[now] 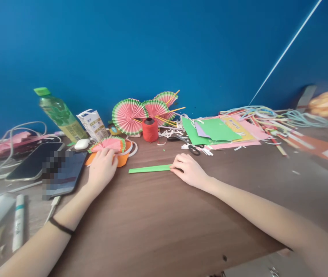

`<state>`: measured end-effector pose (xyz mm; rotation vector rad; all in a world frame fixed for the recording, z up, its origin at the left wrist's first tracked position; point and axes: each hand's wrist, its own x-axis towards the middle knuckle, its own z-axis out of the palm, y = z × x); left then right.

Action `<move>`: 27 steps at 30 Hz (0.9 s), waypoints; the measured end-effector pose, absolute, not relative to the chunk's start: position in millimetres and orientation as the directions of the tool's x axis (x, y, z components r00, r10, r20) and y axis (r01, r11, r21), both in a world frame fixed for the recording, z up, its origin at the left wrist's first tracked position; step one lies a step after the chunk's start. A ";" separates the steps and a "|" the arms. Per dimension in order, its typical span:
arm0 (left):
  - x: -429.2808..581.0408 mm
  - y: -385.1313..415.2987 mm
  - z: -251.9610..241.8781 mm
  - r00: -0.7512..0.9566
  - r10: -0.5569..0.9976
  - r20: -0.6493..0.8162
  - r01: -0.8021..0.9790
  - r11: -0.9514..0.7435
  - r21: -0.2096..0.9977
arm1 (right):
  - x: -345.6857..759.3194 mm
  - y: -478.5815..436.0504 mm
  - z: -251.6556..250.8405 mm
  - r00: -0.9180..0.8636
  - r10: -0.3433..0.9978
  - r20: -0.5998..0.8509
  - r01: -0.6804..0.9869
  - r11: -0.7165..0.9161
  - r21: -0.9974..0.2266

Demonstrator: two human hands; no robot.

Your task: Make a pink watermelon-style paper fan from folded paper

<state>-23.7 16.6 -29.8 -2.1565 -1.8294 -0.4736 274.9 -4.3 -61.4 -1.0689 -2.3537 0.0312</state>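
A folded green paper strip (149,169) lies flat on the table in front of me. My right hand (188,170) pinches its right end between thumb and fingers. To the left, my left hand (103,166) has its fingers bent together over the lower edge of a pleated pink and green paper fan (107,144), which looks like a watermelon slice. Orange paper (123,159) and a white ring-shaped strip (134,148) lie beside and under that fan. The left fingertips are partly hidden against the fan.
Finished round fans (129,116) on sticks lean at the blue wall, behind a red thread spool (150,130). Black-handled scissors (194,150) lie by green paper sheets (224,130). A tilted bottle (61,115), tablet (70,175), phone (35,161) and marker (19,222) are at left.
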 end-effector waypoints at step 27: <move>-0.8 28.3 -26.1 0.293 0.884 0.365 0.956 -0.277 -0.097 | 276.1 -4.0 -61.1 -0.533 0.709 0.463 0.658 0.691 -0.300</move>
